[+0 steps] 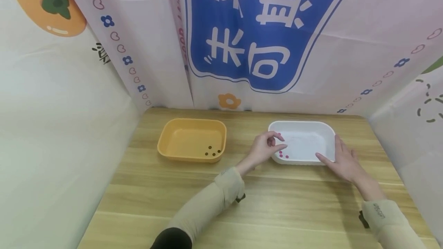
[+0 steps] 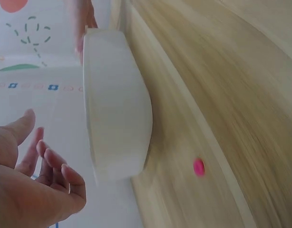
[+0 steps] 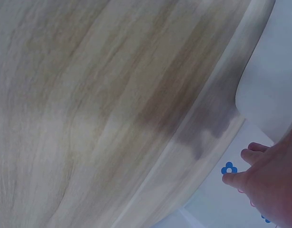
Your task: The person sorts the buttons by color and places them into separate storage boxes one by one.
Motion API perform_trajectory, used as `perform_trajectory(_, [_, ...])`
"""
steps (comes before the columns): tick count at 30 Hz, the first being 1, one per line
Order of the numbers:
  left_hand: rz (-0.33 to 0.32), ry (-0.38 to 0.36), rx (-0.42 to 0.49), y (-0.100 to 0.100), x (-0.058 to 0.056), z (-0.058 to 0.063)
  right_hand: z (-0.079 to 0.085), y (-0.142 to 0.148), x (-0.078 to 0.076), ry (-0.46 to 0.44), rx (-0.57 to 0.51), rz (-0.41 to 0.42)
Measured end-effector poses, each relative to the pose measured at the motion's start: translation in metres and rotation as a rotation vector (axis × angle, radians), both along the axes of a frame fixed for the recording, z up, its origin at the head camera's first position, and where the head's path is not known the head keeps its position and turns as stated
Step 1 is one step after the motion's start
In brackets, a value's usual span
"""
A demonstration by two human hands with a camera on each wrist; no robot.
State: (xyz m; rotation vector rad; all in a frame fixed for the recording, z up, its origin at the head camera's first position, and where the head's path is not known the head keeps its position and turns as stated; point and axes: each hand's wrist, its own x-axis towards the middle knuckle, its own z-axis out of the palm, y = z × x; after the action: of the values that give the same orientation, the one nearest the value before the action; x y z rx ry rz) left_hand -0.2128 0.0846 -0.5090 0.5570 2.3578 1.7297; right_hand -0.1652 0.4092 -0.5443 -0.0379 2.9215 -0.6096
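Note:
My left hand [image 1: 261, 148] hovers over the left end of a white tray [image 1: 304, 162], its thumb and index finger bent toward each other with a gap between. Nothing shows between the fingers of that hand [image 2: 46, 175] in the left wrist view. Several small pink discs [image 1: 281, 156] lie inside the tray's left end. One more pink disc [image 2: 199, 167] is on the table outside it. At the tray's right end, my right hand [image 1: 346, 163] rests with the thumb on the front rim and fairly straight fingers along the side. In the right wrist view, part of this hand [image 3: 272, 183] is cut off.
To the left stands a yellow tray [image 1: 183, 158] with several small dark round pieces [image 1: 214, 154] in its front right corner. Both trays sit on a wood-grain table [image 1: 277, 210]. A printed cloth [image 1: 155, 41] hangs behind and at both sides.

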Motion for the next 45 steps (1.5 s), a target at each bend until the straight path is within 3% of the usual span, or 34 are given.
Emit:
perform_trajectory(8, [-0.003,0.043,-0.026,-0.023,0.0,0.009,0.006,0.0,-0.001,-0.005,-0.003,0.002])
perform_trajectory(15, [-0.008,0.061,-0.062,-0.036,0.002,0.01,0.006,-0.001,-0.001,-0.006,0.002,0.0])
perform_trajectory(22, [-0.032,0.066,-0.228,-0.052,0.007,0.005,0.005,-0.001,-0.002,-0.005,0.007,0.0])
perform_trajectory(27, [-0.108,0.057,-0.372,-0.063,0.009,-0.006,0.007,-0.001,-0.002,-0.019,0.003,-0.003])
perform_trajectory(34, [-0.167,0.023,-0.4,-0.074,0.012,-0.022,0.007,-0.002,-0.001,-0.026,0.005,0.001])
perform_trajectory(40, [-0.164,0.038,-0.476,-0.08,0.015,-0.03,0.005,-0.002,0.0,-0.034,0.001,-0.002])
perform_trajectory(44, [-0.145,0.031,-0.54,-0.081,0.017,-0.042,0.005,-0.003,0.001,-0.035,0.002,-0.002])
perform_trajectory(45, [-0.138,0.045,-0.556,-0.081,0.016,-0.05,0.006,-0.003,0.002,-0.035,0.003,0.0])
